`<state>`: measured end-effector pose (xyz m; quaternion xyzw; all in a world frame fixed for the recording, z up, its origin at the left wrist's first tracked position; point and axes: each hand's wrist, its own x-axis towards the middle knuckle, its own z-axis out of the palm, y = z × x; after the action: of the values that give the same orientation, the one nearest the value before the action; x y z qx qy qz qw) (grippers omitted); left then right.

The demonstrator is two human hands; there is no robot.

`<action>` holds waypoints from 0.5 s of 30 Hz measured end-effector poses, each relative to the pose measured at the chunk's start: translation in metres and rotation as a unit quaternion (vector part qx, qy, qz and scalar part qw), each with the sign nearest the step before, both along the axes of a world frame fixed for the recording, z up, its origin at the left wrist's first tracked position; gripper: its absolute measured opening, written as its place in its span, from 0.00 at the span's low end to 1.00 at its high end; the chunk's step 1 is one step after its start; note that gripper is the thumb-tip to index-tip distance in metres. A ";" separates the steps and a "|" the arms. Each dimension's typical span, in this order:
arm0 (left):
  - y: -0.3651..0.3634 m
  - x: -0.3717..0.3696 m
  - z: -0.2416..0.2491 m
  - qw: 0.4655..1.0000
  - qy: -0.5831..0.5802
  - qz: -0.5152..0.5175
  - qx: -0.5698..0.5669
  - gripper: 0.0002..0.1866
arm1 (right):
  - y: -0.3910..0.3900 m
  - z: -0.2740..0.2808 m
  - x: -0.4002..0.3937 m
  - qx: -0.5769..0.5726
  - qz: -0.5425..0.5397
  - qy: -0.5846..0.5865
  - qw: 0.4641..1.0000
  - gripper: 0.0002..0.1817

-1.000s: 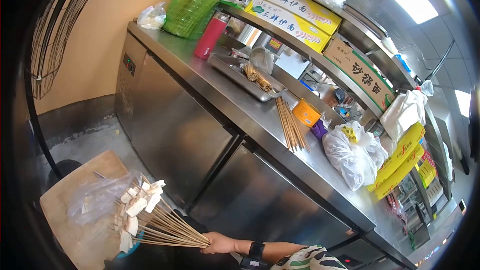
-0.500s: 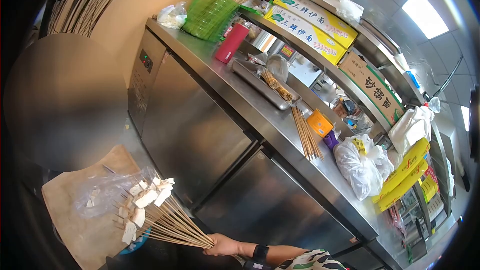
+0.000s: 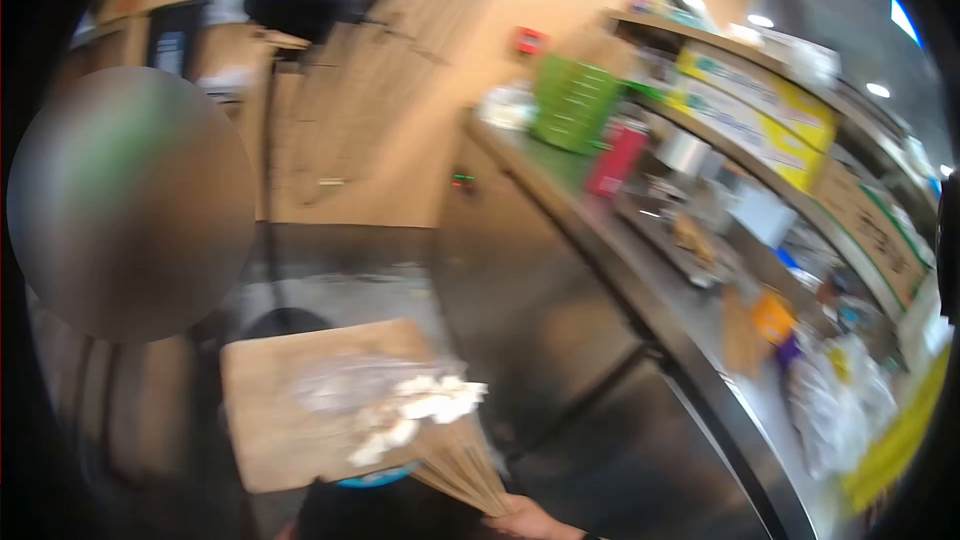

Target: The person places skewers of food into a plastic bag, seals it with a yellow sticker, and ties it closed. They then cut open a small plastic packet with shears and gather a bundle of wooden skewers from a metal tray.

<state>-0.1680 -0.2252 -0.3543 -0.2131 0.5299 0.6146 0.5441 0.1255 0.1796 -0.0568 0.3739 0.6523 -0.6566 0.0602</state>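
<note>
My right hand, at the bottom of the view, is closed around the bare ends of a fanned bunch of wooden skewers. White food pieces, whose kind is blurred, are threaded on the far ends. These ends lie over the right side of a brown wooden board. Beside them on the board rests a crumpled clear plastic bag. Under the board's near edge shows the blue rim of a round container. My left hand is out of sight.
To the right runs a steel counter with cabinet doors. It carries a green basket, a red bottle, a metal tray and a white plastic bag. Boxes fill the shelf above. A black stand rises behind the board.
The view has swung left and blurred, so board, skewers and counter appear farther right. My right hand keeps its hold on the skewers. The wall and black stand have come into sight.
</note>
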 end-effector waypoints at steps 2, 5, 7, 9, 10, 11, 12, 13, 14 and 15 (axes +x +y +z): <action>0.030 0.006 0.084 0.999 0.029 0.008 -0.034 0.21 | 0.002 -0.011 0.002 -0.215 -0.087 0.146 0.962 0.16; 0.048 0.004 0.179 0.980 0.176 -0.043 0.081 0.30 | -0.015 0.007 -0.003 0.043 -0.011 0.107 0.993 0.11; 0.064 0.010 0.222 0.953 0.290 -0.032 0.083 0.27 | -0.023 0.006 -0.001 0.079 -0.020 0.129 0.988 0.12; 0.091 0.021 0.235 0.867 0.490 -0.090 0.015 0.26 | -0.013 -0.005 0.006 0.094 0.014 0.147 0.985 0.13; 0.101 0.017 0.229 0.780 0.606 -0.150 -0.034 0.24 | -0.014 -0.007 0.011 0.106 0.020 0.153 0.982 0.14; 0.116 0.028 0.238 0.707 0.683 -0.176 -0.054 0.23 | -0.015 -0.010 0.013 0.144 0.027 0.171 0.974 0.15; 0.132 0.041 0.246 0.625 0.751 -0.201 -0.073 0.22 | -0.014 -0.015 0.013 0.184 0.032 0.188 0.964 0.17; 0.144 0.055 0.247 0.557 0.791 -0.239 -0.087 0.21 | -0.015 -0.020 0.014 0.223 0.035 0.204 0.953 0.18; 0.152 0.069 0.248 0.484 0.825 -0.275 -0.101 0.19 | -0.014 -0.025 0.015 0.232 0.040 0.200 0.951 0.19; 0.154 0.078 0.263 0.421 0.842 -0.305 -0.145 0.19 | -0.015 -0.030 0.014 0.243 0.044 0.196 0.949 0.20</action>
<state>-0.0898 -0.0716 -0.0910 0.5106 0.8352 0.1951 -0.0608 0.1395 0.1648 -0.0865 0.2120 0.8065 -0.5356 -0.1330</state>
